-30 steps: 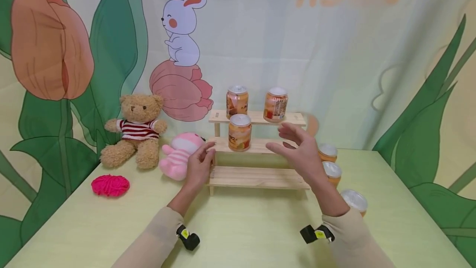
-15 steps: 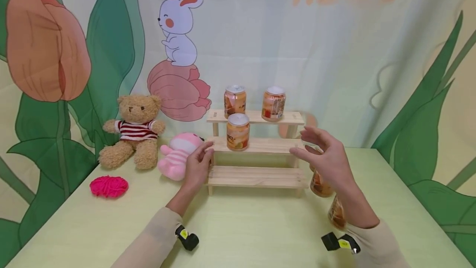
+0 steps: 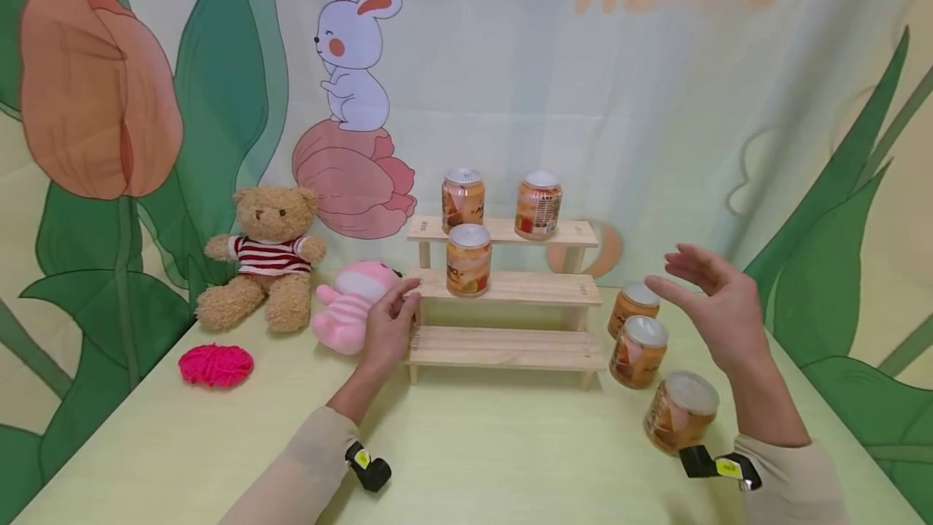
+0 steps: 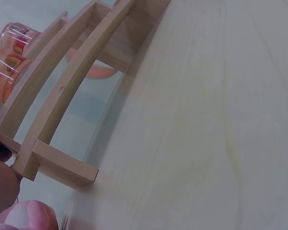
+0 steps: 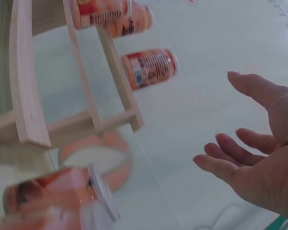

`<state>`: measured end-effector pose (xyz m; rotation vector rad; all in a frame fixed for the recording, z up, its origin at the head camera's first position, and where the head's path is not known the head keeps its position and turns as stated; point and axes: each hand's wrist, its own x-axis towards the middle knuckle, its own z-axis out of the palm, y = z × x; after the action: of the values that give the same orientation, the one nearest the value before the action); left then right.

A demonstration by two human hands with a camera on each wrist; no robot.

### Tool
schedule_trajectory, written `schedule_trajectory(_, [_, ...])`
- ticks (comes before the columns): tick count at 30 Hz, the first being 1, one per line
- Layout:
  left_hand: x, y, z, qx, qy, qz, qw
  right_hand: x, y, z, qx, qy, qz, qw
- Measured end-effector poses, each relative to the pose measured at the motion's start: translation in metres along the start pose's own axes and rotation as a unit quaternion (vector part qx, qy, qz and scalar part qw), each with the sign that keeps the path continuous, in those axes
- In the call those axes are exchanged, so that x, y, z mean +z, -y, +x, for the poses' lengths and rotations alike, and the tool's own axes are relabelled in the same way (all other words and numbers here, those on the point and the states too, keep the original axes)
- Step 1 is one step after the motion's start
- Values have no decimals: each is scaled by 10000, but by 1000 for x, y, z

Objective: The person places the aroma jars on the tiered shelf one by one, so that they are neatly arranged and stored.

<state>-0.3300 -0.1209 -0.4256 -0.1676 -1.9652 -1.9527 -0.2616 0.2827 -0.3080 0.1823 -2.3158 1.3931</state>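
A three-tier wooden shelf (image 3: 503, 351) stands on the table. My left hand (image 3: 389, 322) holds its left end at the middle tier; in the left wrist view only part of that hand (image 4: 2, 184) shows against the wood. Two orange cans with pale lids, a left can (image 3: 463, 202) and a right can (image 3: 539, 206), stand on the top tier. Another can (image 3: 469, 262) stands upright on the middle tier, toward the left. My right hand (image 3: 717, 306) hovers beside three more cans on the table, a back can (image 3: 632, 313), a middle can (image 3: 638, 353) and a front can (image 3: 680, 416), fingers spread and holding nothing.
Left of the shelf lies a pink plush toy (image 3: 350, 308), close to my left hand. A teddy bear (image 3: 270, 258) in a striped shirt sits farther left, with a bright pink yarn bundle (image 3: 216, 365) in front. A printed curtain (image 3: 656, 144) hangs behind the table.
My right hand has moved right, from in front of the shelf to beside the cans on the table. The left hand has stayed at the shelf's left end.
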Motion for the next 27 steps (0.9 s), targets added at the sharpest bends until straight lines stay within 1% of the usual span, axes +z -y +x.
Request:
schedule_trajectory(4, [-1,-1,0,-53,54,-20,10000,-15,-16,2,126,141,145,9997])
schedule_trajectory(6, [-1,-4,-1,-71,93,-21,9999,-20,-23,3,137,223,155,9995])
schedule_trajectory(7, [-1,-6,-1,-66,120,-20,9999,-22,-26,4,134,258,135,9995])
schedule_trajectory(11, [-1,-25,-9,-51,205,46,9998,-29,-38,6,156,432,18,9989])
schedule_trajectory(14, [-1,-36,-15,-41,208,87,9997,-35,-46,8,211,748,-126,9969])
schedule_trajectory(19, [-1,-37,-14,7,253,-14,9997,-47,-63,10,190,1389,-305,9897])
schedule_trajectory(24, [0,-38,-14,-18,227,28,9997,-53,-77,11,175,1695,-283,9850])
schedule_trajectory(27, [0,-39,-15,-56,211,90,9997,-57,-83,8,86,2014,-268,9791])
